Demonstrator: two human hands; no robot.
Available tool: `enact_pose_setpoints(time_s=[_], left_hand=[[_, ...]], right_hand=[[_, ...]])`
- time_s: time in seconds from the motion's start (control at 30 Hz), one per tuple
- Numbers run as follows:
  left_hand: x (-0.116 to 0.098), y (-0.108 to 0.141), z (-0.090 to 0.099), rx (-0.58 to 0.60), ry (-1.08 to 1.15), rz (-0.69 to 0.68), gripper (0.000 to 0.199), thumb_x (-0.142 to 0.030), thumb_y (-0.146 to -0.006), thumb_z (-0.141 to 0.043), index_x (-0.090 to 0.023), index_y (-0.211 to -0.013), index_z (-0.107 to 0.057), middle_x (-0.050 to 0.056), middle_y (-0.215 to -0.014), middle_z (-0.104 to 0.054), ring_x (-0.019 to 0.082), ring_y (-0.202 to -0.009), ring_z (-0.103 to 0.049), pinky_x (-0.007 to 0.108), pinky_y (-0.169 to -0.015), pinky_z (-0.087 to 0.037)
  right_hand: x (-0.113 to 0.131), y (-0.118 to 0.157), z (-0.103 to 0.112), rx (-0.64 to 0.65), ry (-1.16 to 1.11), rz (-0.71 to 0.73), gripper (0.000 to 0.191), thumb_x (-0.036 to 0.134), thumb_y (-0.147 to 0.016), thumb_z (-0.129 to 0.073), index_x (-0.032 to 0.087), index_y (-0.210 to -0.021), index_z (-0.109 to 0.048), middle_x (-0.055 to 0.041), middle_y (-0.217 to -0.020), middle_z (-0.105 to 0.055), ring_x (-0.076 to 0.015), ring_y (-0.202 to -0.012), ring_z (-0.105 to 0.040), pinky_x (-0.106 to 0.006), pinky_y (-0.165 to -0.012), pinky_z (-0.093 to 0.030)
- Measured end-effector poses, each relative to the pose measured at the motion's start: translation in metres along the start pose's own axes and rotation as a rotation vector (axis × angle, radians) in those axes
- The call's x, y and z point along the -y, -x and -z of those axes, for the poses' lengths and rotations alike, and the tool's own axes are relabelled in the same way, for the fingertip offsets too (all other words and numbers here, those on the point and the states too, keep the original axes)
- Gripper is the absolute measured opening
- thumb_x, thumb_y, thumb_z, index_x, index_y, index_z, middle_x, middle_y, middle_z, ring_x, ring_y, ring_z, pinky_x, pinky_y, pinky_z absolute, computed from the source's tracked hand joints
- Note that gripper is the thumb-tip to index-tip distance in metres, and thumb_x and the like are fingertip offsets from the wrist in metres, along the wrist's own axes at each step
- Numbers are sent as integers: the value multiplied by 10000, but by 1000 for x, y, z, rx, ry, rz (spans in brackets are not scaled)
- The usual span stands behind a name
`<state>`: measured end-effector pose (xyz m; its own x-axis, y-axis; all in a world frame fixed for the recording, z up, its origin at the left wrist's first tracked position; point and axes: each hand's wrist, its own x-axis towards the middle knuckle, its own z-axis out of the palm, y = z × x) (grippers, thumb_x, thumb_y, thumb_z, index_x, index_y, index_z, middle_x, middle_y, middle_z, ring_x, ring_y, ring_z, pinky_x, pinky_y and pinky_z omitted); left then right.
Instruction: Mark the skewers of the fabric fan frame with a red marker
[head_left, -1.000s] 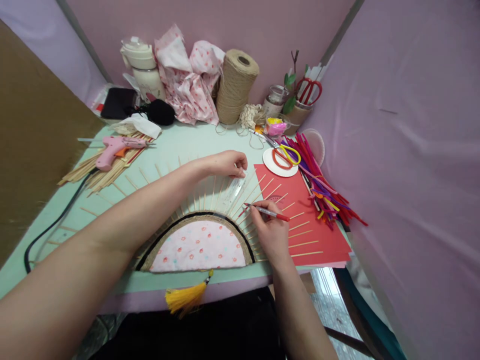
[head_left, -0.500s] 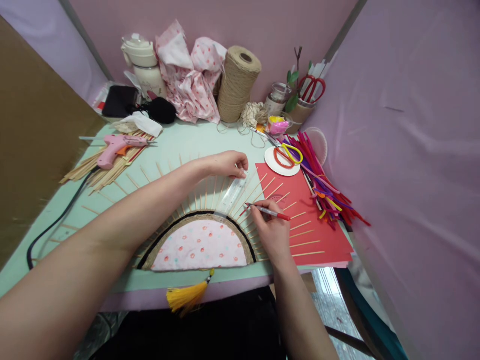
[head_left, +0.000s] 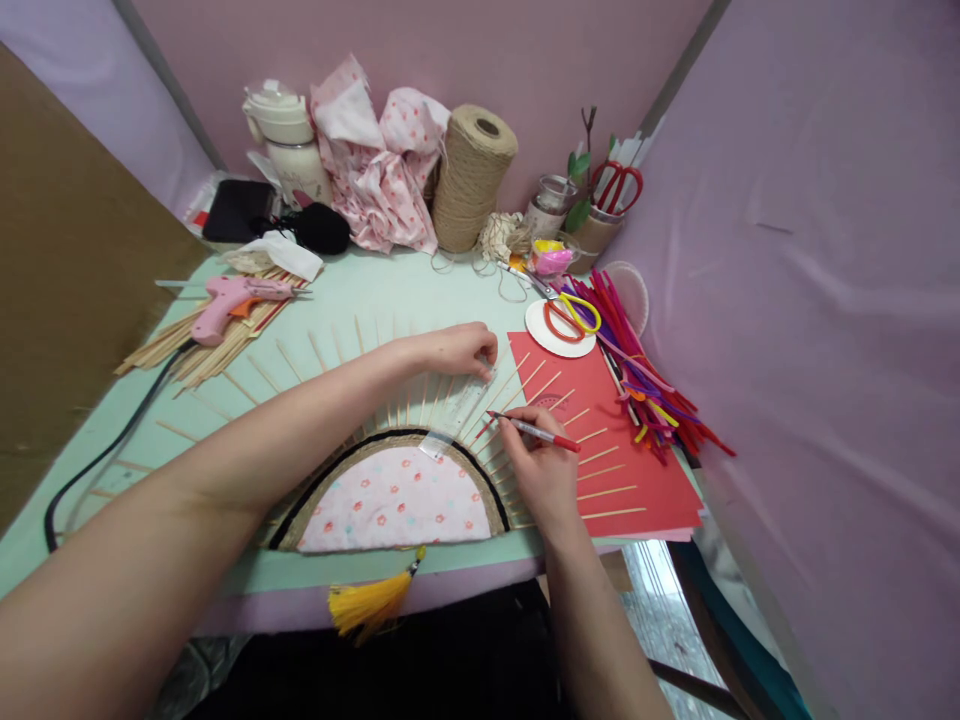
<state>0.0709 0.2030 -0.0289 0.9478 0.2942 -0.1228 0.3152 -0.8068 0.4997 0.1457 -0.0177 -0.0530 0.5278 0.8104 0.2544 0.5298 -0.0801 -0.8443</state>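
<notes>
My left hand (head_left: 469, 350) is closed at the far end of a clear ruler (head_left: 459, 415), which lies along the thin sticks and reaches over the fan's curved edge. In my right hand (head_left: 546, 470) is a red pen (head_left: 536, 430), its tip pointing left near the sticks beside the ruler. Below them lies a half-round fan base (head_left: 397, 500) in pink flowered fabric, edged with twine and a black band. Thin wooden sticks spread out from it. A yellow tassel (head_left: 371, 605) hangs at its lower edge. My left forearm covers part of the left sticks.
A pink glue gun (head_left: 225, 305) rests on loose sticks at the left, its black cord (head_left: 105, 445) trailing forward. Scissors (head_left: 570, 318), bundled pipe cleaners (head_left: 645, 370) and red paper (head_left: 637, 490) lie right. Behind stand a twine spool (head_left: 474, 180), crumpled fabric (head_left: 386, 190) and a bottle (head_left: 289, 140).
The ruler has slid nearer to me, its near end now overlapping the fabric, and my left hand has come down slightly with it. The pen stays in my right hand; the view has shifted slightly.
</notes>
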Motion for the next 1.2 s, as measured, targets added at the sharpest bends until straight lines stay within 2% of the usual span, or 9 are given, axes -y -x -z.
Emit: enact_pose_setpoints(time_s=[0.1, 0.5, 0.87, 1.2], left_hand=[[2, 0, -2, 11, -24, -34, 288, -334, -723, -722, -147, -934, -664, 79, -1013, -613, 192, -962, -562, 252, -841, -425], [13, -5, 10, -26, -43, 3, 305, -340, -735, -695, -150, -972, -668, 71, -1023, -651, 179, -915, -580, 239, -777, -419], [9, -2, 6, -34, -47, 8, 317, -350, -751, -693, -158, -1001, -664, 79, -1067, -629, 189, -959, -580, 240, -805, -422], [14, -3, -2, -28, -58, -36, 322, -359, -762, -698, -151, -1006, -670, 83, -1019, -624, 187, -942, -575, 247, -821, -436]], right_hand=[[2, 0, 2, -11, 12, 10, 133, 351, -875, -623, 222, -853, -649, -4, -754, -671, -179, -736, -611, -302, -685, -430], [-3, 0, -1, -9, 6, -3, 135, 353, -871, -621, 223, -844, -641, -4, -747, -668, -180, -732, -610, -297, -666, -429], [0, 0, 0, -8, 9, -2, 139, 356, -865, -621, 222, -838, -648, -5, -749, -670, -173, -706, -608, -297, -663, -438], [1, -1, 1, -5, 20, 4, 126, 347, -860, -623, 226, -833, -645, -4, -742, -677, -185, -725, -619, -306, -681, -437]])
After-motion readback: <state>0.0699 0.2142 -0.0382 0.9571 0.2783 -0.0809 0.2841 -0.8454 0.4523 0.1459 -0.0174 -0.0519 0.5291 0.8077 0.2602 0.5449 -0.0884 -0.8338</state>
